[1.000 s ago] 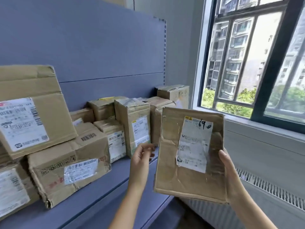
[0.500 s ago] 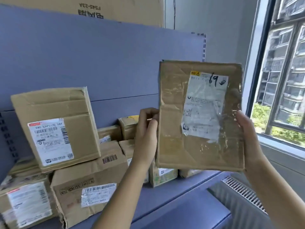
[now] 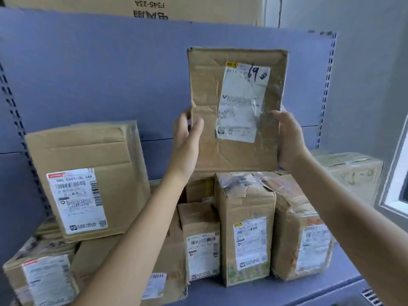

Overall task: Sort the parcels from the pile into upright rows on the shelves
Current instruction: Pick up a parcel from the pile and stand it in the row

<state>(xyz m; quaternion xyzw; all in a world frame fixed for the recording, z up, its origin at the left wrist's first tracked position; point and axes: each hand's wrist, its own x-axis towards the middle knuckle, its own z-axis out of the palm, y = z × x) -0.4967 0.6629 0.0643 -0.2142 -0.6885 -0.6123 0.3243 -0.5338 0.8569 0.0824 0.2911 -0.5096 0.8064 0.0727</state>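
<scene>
Cardboard and creased, the flat parcel is gripped by its side edges between our left hand and right hand, raised above the shelf, where we judge a short upright row begun and the leaning pile yet to sort.

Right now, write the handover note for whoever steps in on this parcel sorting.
Hands: left hand grips the left edge of the flat parcel; right hand grips its right edge.
Flat parcel, marked 69, is held upright in the air above the shelved ones, label facing the camera.
Done: three parcels stand upright side by side on the shelf.
Left: set the flat parcel into a row. The big box leans on a jumbled heap at the left and probably needs straightening.
</scene>
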